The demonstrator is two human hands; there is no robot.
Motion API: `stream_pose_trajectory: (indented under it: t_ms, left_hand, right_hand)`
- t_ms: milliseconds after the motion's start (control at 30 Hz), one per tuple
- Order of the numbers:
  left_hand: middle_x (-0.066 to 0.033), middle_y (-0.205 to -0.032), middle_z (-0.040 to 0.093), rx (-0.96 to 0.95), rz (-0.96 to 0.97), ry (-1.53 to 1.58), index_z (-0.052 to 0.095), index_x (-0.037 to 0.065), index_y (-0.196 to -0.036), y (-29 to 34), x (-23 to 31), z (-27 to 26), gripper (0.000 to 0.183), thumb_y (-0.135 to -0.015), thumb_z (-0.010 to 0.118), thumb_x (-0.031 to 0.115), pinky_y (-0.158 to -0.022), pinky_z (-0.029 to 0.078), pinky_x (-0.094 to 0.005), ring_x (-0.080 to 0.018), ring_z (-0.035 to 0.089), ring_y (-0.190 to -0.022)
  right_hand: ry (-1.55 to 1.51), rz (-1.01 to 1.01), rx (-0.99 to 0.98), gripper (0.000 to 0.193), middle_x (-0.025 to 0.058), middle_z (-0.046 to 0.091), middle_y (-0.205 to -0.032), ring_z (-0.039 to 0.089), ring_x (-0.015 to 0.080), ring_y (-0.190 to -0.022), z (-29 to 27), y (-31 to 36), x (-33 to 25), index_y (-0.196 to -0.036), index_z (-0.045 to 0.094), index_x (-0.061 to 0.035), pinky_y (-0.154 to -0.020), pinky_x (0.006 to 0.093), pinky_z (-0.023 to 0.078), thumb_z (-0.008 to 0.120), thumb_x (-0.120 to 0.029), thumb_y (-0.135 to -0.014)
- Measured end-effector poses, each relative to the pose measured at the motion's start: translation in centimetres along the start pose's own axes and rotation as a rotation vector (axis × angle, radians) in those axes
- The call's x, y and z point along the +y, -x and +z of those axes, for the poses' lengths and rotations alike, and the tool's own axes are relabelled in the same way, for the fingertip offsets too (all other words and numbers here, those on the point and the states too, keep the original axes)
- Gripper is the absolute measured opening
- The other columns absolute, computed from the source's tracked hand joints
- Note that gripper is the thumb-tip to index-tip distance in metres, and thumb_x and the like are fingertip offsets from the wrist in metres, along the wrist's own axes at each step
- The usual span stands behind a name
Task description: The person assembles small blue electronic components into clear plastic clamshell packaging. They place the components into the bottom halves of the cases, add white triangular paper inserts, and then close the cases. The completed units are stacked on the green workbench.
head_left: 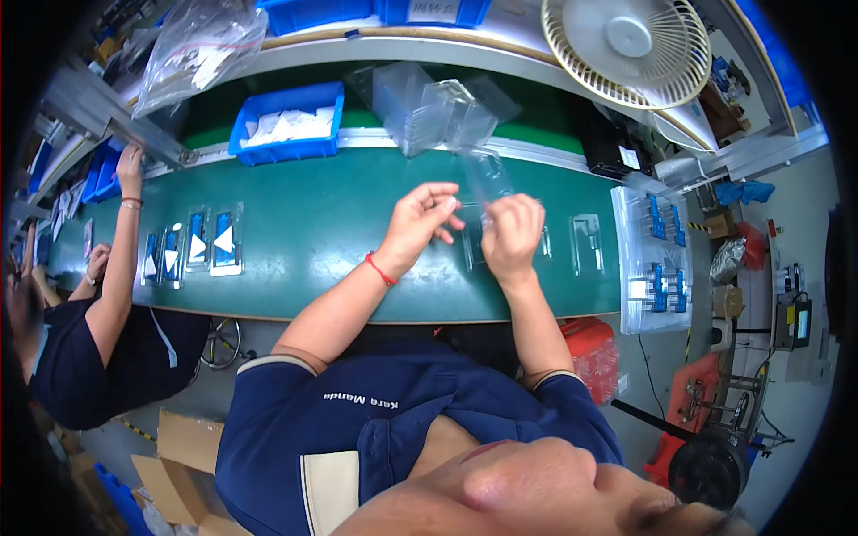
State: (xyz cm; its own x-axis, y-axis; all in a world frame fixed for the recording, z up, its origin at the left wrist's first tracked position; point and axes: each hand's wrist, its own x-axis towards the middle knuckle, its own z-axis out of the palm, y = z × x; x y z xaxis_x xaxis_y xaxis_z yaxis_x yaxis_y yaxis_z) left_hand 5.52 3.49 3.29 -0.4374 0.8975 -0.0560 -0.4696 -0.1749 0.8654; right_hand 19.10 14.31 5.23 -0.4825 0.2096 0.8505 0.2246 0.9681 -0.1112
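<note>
My right hand (514, 237) pinches a thin clear plastic blister tray (485, 170), slightly blurred, which stands up over the green table. To its left, my left hand (422, 228) has its fingers apart and holds nothing; a red cord circles that wrist. Under and beside my right hand lies another clear tray (544, 239), partly covered. One more clear blister tray (587, 243) lies flat farther right. Beyond my hands stand nested stacks of clear blister trays (413, 107).
At the far left lie several blister packs (215, 239) with blue items and white triangles. A blue bin (286, 152) of white papers sits behind. Clear trays with blue parts (657, 290) are at the right edge. A fan (630, 40) stands above; a co-worker's arm (125, 241) reaches in left.
</note>
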Motion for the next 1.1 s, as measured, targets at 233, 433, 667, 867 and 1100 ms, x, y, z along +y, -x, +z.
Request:
stream_pose_trajectory:
  t_ms: [233, 433, 667, 867, 1100]
  left_hand:
    - [-0.0051, -0.094, 0.063, -0.103, -0.031, 0.240, 0.057, 0.005, -0.099, -0.5, -0.6, -2.4, 0.010, -0.097, 0.057, 0.014, -0.060, 0.054, -0.0241, -0.0132, 0.064, -0.078]
    - [-0.0069, -0.086, 0.064, -0.181, 0.001, 0.120, 0.060, 0.003, -0.092, -0.2, -0.4, -2.0, 0.011, -0.092, 0.064, 0.013, -0.059, 0.053, -0.0247, -0.0133, 0.062, -0.070]
    - [-0.0078, -0.087, 0.065, -0.091, 0.026, 0.377, 0.064, 0.002, -0.105, 0.1, -0.8, -1.1, 0.016, -0.089, 0.065, 0.003, -0.058, 0.058, -0.0256, -0.0150, 0.065, -0.072]
    - [-0.0060, -0.093, 0.066, -0.044, 0.043, 0.365, 0.065, 0.002, -0.114, 0.2, -1.4, -0.8, 0.024, -0.090, 0.064, 0.005, -0.058, 0.057, -0.0252, -0.0140, 0.064, -0.075]
    - [-0.0028, -0.104, 0.060, 0.077, 0.106, 0.251, 0.063, 0.000, -0.119, 0.7, -1.6, -0.3, 0.027, -0.093, 0.061, 0.007, -0.055, 0.052, -0.0223, -0.0098, 0.059, -0.076]
  right_hand:
    - [-0.067, -0.163, -0.100, 0.029, 0.0097, 0.057, -0.109, 0.054, 0.0286, -0.102, 0.2, 0.8, -1.8, -0.095, 0.064, -0.0092, -0.087, 0.0456, 0.042, 0.075, -0.024, -0.073]
    - [-0.685, 0.457, -0.340, 0.074, 0.0209, 0.041, -0.138, 0.059, 0.0247, -0.097, 0.3, 0.5, -1.3, -0.139, 0.045, -0.0066, -0.083, 0.0378, 0.049, 0.078, -0.029, -0.076]
    - [-1.013, 0.568, -0.366, 0.071, 0.0169, 0.040, -0.141, 0.062, 0.0164, -0.086, 1.5, 1.1, -1.3, -0.147, 0.036, -0.0075, -0.071, 0.0266, 0.053, 0.068, -0.014, -0.084]
    - [-1.102, 0.649, -0.388, 0.068, 0.0157, 0.038, -0.143, 0.061, 0.0162, -0.091, 1.8, 1.8, -1.6, -0.148, 0.033, -0.0071, -0.077, 0.0277, 0.052, 0.063, -0.019, -0.089]
    - [-1.114, 0.630, -0.414, 0.067, 0.0131, 0.037, -0.143, 0.059, 0.0117, -0.086, 1.7, 1.3, -2.3, -0.150, 0.030, -0.0092, -0.071, 0.0240, 0.051, 0.061, -0.023, -0.092]
